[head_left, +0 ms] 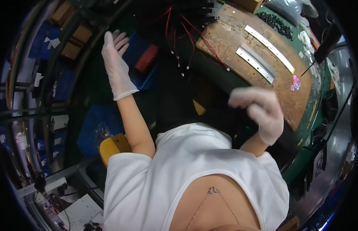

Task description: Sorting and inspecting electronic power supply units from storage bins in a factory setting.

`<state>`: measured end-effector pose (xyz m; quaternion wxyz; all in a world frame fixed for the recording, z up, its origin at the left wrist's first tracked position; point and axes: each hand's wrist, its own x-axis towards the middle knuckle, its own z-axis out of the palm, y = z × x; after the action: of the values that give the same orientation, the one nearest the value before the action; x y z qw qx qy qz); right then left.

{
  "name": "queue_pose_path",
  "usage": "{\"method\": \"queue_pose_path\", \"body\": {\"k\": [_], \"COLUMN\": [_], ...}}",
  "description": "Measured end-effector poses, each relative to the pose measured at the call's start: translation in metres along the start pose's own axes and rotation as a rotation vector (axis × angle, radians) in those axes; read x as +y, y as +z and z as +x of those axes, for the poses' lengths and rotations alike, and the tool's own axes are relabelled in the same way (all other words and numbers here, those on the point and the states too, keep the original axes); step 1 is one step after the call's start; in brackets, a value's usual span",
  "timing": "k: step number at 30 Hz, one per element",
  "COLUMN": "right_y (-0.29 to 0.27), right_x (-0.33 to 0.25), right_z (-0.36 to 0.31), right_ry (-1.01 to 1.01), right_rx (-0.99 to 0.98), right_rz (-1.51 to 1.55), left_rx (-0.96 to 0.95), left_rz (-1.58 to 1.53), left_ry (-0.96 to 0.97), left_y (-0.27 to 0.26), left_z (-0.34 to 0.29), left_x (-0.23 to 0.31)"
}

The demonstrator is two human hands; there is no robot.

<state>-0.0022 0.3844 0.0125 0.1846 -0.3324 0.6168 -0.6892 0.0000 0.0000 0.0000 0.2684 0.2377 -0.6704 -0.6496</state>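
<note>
My left hand (115, 63), in a thin whitish glove, is stretched out at the upper left with its fingers apart and nothing visible in it. It is nearest to a blue bin (146, 81) that has a red bristly-looking piece (147, 58) in it. My right hand (263, 111), gloved too, hovers at the near left edge of a worn wooden board (225, 36). Its fingers bend toward the left but are smeared by motion. On the board lie a long narrow white strip (268, 45) and a shorter silver metal profile with holes (256, 63).
Red wires (192, 38) with small white connectors hang past the board's far left corner. A heap of small black parts (277, 25) lies beyond the strips. Shiny pink pieces (295, 82) sit at the board's right. Shelves with boxes (82, 34) stand left; a yellow chair part (111, 148) is beside me.
</note>
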Motion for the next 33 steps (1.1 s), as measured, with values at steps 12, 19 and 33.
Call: {"method": "queue_pose_path", "body": {"k": [12,19,33], "right_y": [-0.059,-0.079,-0.065], "right_x": [0.007,0.042,0.033], "right_z": [0.211,0.244,0.242], "right_ry": [0.074,0.569,0.595], "right_rx": [0.446,0.125,0.009], "right_rz": [-0.599,-0.066,0.117], "left_rx": [-0.313,-0.532,-0.487], "left_rz": [0.05,-0.357,-0.506], "left_ry": [0.102,-0.244,-0.375], "left_y": [0.047,0.045,0.049], "left_z": [0.022,0.022,0.015], "left_x": [0.045,0.041,0.04]}}
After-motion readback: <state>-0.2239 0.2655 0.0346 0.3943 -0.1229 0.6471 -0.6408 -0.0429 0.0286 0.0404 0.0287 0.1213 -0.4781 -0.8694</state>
